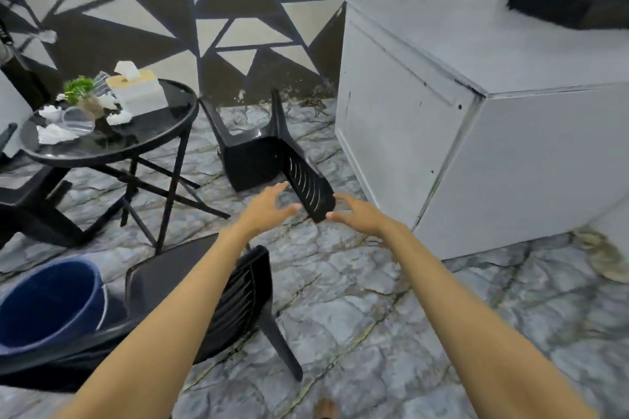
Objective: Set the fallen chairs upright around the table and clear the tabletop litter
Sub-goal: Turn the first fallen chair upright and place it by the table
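Observation:
A black plastic chair [258, 156] lies tipped over on the stone floor, its legs pointing toward the patterned wall and its slatted back toward me. My left hand [269, 207] and my right hand [354, 214] reach out with fingers spread on either side of the backrest's top edge, neither gripping it. The round black table [146, 133] at the left carries crumpled white tissues [54, 133], a clear plastic cup [78, 119] on its side, a tissue box [138, 92] and a small potted plant [81, 92]. Another black chair [218, 299] is under my left forearm.
A blue bucket [51, 303] sits at the lower left. A large grey cabinet [476, 133] stands right of the fallen chair, close to it. A third black chair [30, 207] is partly visible at the left edge behind the table's legs.

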### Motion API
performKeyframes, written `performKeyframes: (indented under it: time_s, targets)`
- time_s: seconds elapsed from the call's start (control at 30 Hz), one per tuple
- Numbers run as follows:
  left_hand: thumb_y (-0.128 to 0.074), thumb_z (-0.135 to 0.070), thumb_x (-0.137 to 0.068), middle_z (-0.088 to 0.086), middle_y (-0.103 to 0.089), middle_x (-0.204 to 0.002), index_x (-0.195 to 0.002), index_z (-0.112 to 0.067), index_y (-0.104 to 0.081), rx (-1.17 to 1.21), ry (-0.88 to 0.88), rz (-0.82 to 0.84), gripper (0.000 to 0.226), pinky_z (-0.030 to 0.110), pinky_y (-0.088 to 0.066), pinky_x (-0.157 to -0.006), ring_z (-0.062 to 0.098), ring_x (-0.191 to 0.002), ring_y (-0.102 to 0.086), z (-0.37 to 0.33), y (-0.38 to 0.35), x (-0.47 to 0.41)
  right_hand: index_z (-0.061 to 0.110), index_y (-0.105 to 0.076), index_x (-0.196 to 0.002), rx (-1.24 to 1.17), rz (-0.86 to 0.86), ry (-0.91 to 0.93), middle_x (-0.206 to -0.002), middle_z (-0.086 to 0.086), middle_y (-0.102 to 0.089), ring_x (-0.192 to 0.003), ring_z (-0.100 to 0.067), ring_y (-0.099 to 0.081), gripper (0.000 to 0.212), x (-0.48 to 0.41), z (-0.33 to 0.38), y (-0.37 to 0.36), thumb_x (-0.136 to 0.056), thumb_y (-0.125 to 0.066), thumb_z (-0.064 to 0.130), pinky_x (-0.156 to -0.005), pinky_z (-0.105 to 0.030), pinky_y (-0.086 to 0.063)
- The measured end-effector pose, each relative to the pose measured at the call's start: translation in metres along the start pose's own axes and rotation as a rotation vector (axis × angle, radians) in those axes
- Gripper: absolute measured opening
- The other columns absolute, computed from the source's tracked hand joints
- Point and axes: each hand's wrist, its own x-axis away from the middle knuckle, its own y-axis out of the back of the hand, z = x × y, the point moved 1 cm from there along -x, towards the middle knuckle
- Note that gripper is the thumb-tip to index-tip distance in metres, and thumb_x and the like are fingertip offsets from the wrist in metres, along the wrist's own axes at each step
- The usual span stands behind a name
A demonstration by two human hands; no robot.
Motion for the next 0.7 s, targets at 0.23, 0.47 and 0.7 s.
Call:
performKeyframes:
  time_s: [0.23,0.47,0.7]
  targets:
    - [-0.035,-0.042,-0.097,0.007,-0.007,-0.159,-0.149,-0.014,-0.010,-0.295,0.098,0.185,0.064,0.048,-0.004,-0.117,0.027,-0.147,-0.001,-0.025,-0.065,-0.121,0.017,-0.014,-0.150,0.318,0.088,-0.021,-0.160,-0.007,-0.010,-0.148,-0.025,-0.004,0.073,-0.066,-0.051,0.042,-0.093,-0.045,0.049,-0.118,-0.052,-0.002]
    - [-0.032,-0.044,-0.097,0.010,-0.004,-0.159,-0.149,-0.013,-0.006,-0.305,0.184,0.279,0.067,0.045,-0.006,-0.116,0.028,-0.147,0.001,-0.036,-0.089,-0.215,0.019,-0.011,-0.151,0.388,0.167,-0.017,-0.160,-0.006,-0.007,-0.148,-0.024,0.000,0.073,-0.149,-0.103,0.086,-0.093,-0.043,0.050,-0.118,-0.050,0.000]
    - [-0.041,-0.040,-0.096,0.010,-0.018,-0.157,-0.147,-0.013,-0.018,-0.148,0.284,0.231,0.062,0.040,-0.017,-0.114,0.027,-0.145,-0.014,-0.032,-0.100,-0.294,0.017,-0.009,-0.150,0.526,0.330,0.075,-0.160,-0.005,-0.005,-0.148,-0.024,0.001,0.074,-0.250,-0.146,0.114,-0.093,-0.041,0.051,-0.118,-0.049,0.000]
